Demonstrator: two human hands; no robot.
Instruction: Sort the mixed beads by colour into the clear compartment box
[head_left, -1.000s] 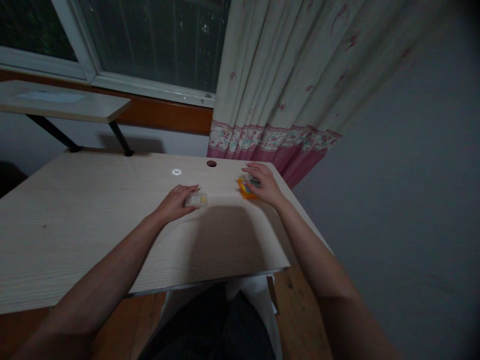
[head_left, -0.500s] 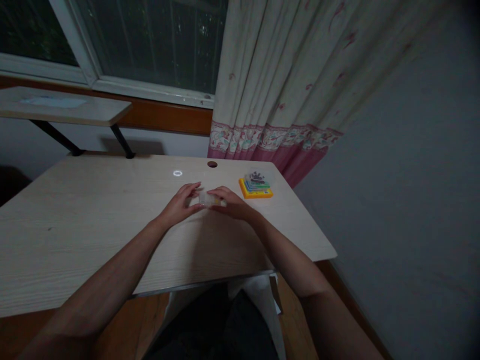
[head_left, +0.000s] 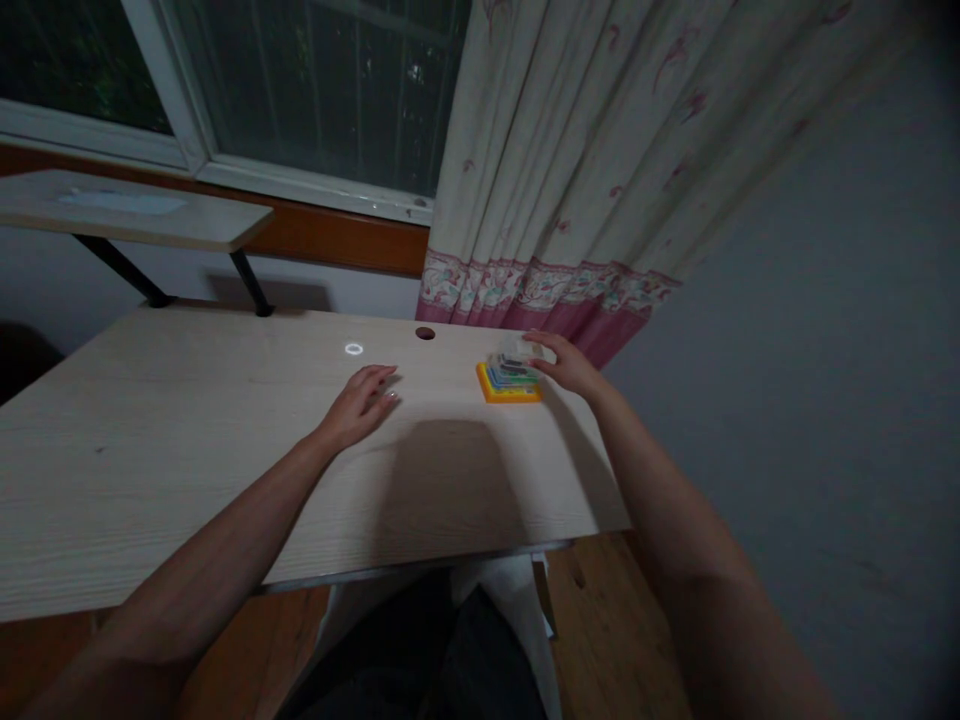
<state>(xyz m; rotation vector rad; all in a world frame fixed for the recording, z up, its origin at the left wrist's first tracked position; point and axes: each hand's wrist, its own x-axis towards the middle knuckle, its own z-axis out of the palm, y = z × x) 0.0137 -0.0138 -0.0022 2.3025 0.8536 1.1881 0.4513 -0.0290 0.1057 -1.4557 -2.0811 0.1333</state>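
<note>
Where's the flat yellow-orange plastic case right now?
Head view, right of centre: the flat yellow-orange plastic case lies on the pale wooden desk, beneath a stack of smaller items, with the right hand at the stack's upper right.

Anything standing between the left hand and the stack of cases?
Nothing visible stands between the left hand and the stack; tabletop shows across that gap. The right hand is at the stack's right, fingers at the clear top case.

The right hand [head_left: 571, 366] holds a clear case [head_left: 514, 347] at the top of a stack [head_left: 513, 395]
</note>
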